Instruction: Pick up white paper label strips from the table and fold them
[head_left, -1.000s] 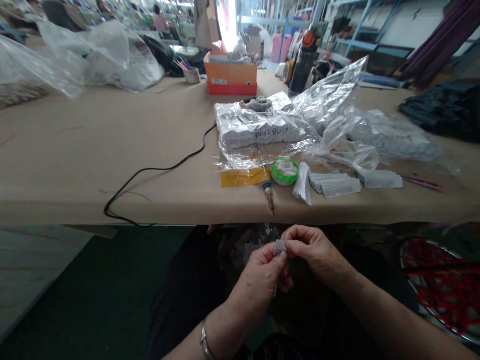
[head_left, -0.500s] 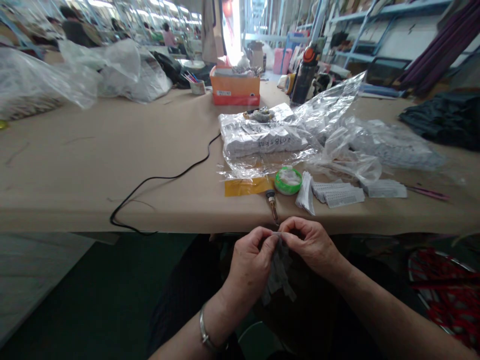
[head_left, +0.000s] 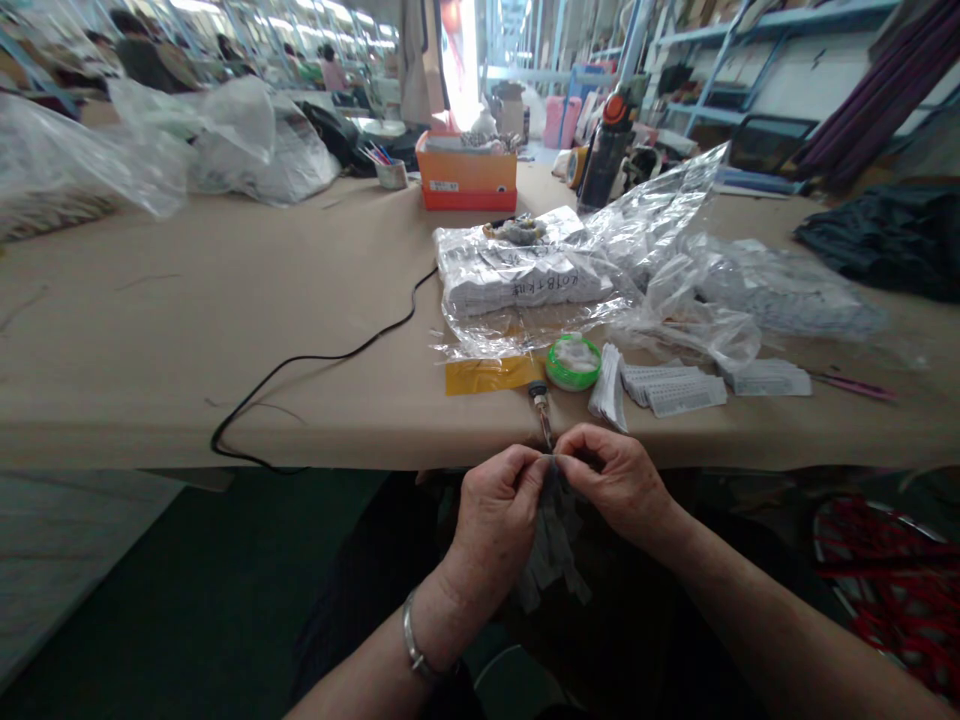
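My left hand [head_left: 501, 512] is closed in a pinch on the top of a bunch of thin, pale grey strips [head_left: 551, 550]. Thumb and forefinger of my right hand [head_left: 611, 478] pinch the same top end, fingertips almost meeting the left ones. The strips hang down below the table edge; they look like fabric labels, partly hidden by the left hand. Just beyond the fingertips, a soldering iron [head_left: 538, 398] lies at the table's front edge, its metal tip pointing at the pinched end. Whether the tip touches the strips I cannot tell.
A green round tub [head_left: 573, 362] and stacks of printed labels [head_left: 675, 386] lie near the edge, with pink scissors [head_left: 855, 385] farther right. Behind are a clear plastic bag [head_left: 525, 285], an orange box [head_left: 466, 172] and a dark bottle [head_left: 604, 155]. A black cord [head_left: 330, 357] crosses the left side.
Both hands have moved slightly up and toward the soldering iron's tip, still pinching the strips. The view has shifted a little.
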